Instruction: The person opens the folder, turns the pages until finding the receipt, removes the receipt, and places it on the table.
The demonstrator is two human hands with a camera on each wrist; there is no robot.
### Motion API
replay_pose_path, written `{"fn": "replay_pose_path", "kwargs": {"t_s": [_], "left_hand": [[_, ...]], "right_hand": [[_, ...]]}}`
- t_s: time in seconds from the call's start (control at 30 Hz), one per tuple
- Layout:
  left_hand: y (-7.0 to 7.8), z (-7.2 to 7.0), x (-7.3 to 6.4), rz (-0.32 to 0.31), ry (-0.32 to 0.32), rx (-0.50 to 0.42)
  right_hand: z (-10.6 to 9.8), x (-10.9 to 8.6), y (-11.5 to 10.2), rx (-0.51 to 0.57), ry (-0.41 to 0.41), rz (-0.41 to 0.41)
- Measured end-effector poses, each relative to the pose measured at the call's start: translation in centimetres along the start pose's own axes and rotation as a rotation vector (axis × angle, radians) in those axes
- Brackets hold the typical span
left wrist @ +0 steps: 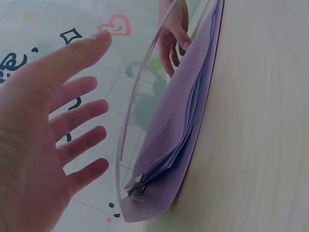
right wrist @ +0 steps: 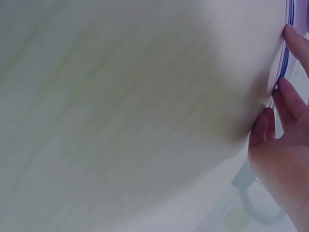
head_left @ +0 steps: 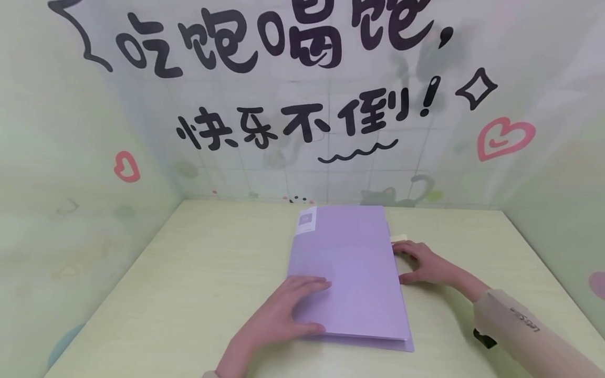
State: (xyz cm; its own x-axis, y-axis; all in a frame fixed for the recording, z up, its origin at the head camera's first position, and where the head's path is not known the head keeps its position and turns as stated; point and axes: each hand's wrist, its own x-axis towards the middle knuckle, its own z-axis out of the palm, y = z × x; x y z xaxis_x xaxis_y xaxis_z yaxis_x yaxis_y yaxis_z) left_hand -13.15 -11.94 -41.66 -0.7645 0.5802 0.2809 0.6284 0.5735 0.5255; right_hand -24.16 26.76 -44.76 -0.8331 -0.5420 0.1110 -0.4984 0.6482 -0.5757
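A lilac folder point(head_left: 350, 268) lies on the table, with a white label point(head_left: 306, 220) at its far left corner. My left hand point(head_left: 289, 311) is over the folder's left side, fingers spread and thumb near the front edge. In the left wrist view its cover stands partly raised above a stack of papers point(left wrist: 190, 121), with a metal clip point(left wrist: 137, 185) at the spine. My right hand point(head_left: 427, 264) is at the folder's right edge; its fingertips touch the side of the folder in the right wrist view. A cream slip point(head_left: 398, 239) sticks out beside those fingers.
The pale wooden table point(head_left: 198, 273) meets a printed back wall point(head_left: 293, 173) just beyond the folder. Side walls flank it left and right. A small black object point(head_left: 485, 338) shows under the right sleeve point(head_left: 529, 325).
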Motion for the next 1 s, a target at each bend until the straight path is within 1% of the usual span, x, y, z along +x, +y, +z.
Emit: {"fn": "replay_pose_path", "kwargs": {"t_s": [0.1, 0.3, 0.37, 0.5, 0.57, 0.67, 0.8, 0.9, 1.0], "left_hand": [[0.4, 0.7, -0.1, -0.006, -0.004, 0.035], [1.0, 1.6, -0.3, 0.006, -0.044, 0.163], [1.1, 1.8, -0.3, 0.002, -0.038, 0.184], [1.1, 1.8, -0.4, 0.019, 0.013, 0.184], [1.2, 1.6, -0.5, 0.046, 0.037, 0.188], [1.1, 1.4, -0.7, 0.104, 0.06, 0.205], [1.1, 0.9, -1.2, 0.164, 0.104, 0.27], [1.2, 0.4, -1.7, 0.204, 0.184, 0.296], [1.2, -0.1, -2.1, 0.222, 0.263, 0.304]], "right_hand": [[0.0, 0.0, -0.2, -0.013, 0.002, -0.012], [-0.1, 0.0, -0.4, -0.023, -0.002, -0.017], [-0.1, 0.0, -0.4, -0.024, -0.005, -0.013], [-0.1, 0.0, -0.4, -0.023, -0.003, -0.004], [-0.1, 0.0, -0.4, -0.023, 0.0, -0.009], [0.0, -0.2, -0.4, -0.013, -0.002, -0.011], [0.2, -0.5, -0.4, -0.018, -0.004, -0.021], [0.1, -0.4, -0.5, -0.041, 0.002, -0.042], [-0.1, -0.2, -0.5, -0.049, 0.007, -0.048]]}}
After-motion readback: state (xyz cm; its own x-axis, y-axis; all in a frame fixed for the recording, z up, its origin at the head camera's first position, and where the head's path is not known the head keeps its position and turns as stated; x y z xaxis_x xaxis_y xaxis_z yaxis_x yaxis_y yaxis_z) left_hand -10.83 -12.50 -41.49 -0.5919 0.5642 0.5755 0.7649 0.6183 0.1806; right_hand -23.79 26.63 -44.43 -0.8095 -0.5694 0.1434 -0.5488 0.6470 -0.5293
